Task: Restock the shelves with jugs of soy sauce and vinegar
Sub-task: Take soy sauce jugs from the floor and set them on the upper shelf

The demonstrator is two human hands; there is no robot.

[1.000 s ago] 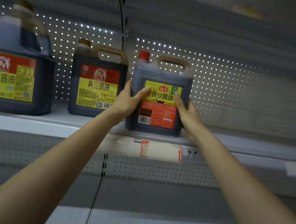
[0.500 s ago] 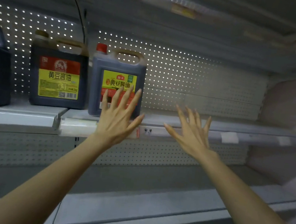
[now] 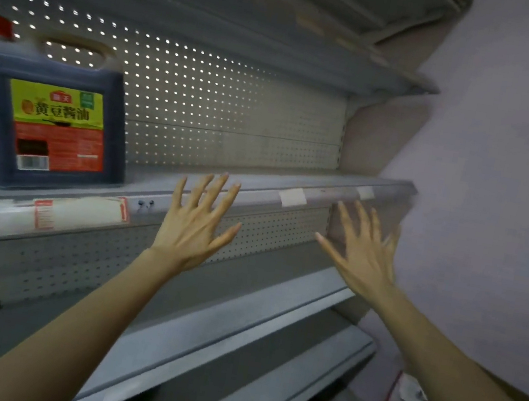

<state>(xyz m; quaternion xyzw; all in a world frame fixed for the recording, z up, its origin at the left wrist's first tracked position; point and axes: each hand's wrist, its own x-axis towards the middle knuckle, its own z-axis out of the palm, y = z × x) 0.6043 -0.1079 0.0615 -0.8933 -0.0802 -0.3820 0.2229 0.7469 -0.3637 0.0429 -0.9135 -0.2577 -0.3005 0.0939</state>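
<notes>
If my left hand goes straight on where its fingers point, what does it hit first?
The left hand likely meets the front edge of the shelf, right of the soy sauce jug; depth is unclear.

Dark jug (image 3: 61,119), yellow-and-red label (image 3: 57,129); grey perforated panel (image 3: 236,109).

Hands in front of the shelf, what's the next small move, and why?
The left hand and right hand are open and hold nothing; the jug stands on the shelf, with bare space to its right. So probably lower both hands and turn to fetch another.
</notes>
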